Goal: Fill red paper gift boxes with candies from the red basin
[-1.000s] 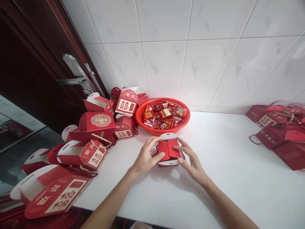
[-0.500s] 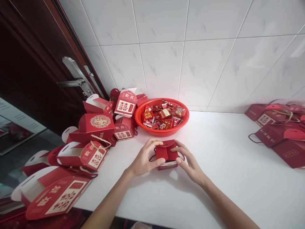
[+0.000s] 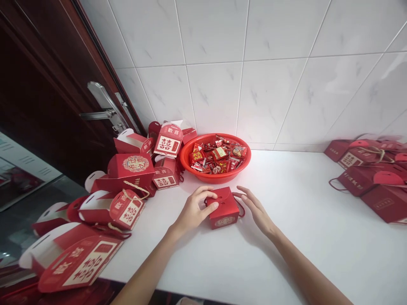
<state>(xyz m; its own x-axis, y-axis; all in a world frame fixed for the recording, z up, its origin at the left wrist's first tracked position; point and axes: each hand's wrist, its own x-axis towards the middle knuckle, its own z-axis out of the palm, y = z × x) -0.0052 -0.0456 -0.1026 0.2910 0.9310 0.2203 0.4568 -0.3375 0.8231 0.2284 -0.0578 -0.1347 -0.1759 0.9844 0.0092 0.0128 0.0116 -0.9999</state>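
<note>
A small red gift box (image 3: 226,208) stands on the white table with its top flaps folded down and two slots showing in the lid. My left hand (image 3: 194,209) grips the box's left side, its thumb on the lid and its fingers toward the back edge. Just right of the box, my right hand (image 3: 257,212) is open with fingers outstretched, close to the dark red cord handle (image 3: 242,209). Behind the box sits a red plastic basket (image 3: 216,178) of wrapped sweets (image 3: 219,154).
Several open red boxes (image 3: 84,258) crowd the table's left side, some with rope handles. More closed red boxes (image 3: 381,199) stand at the right. A tiled wall (image 3: 273,97) rises behind the white table (image 3: 286,169). A dark door with a metal handle (image 3: 98,114) is at the left.
The box's top flaps, raised before, are now folded down flat. My right hand has let go of the box and moved slightly right; my left hand stays on it.
</note>
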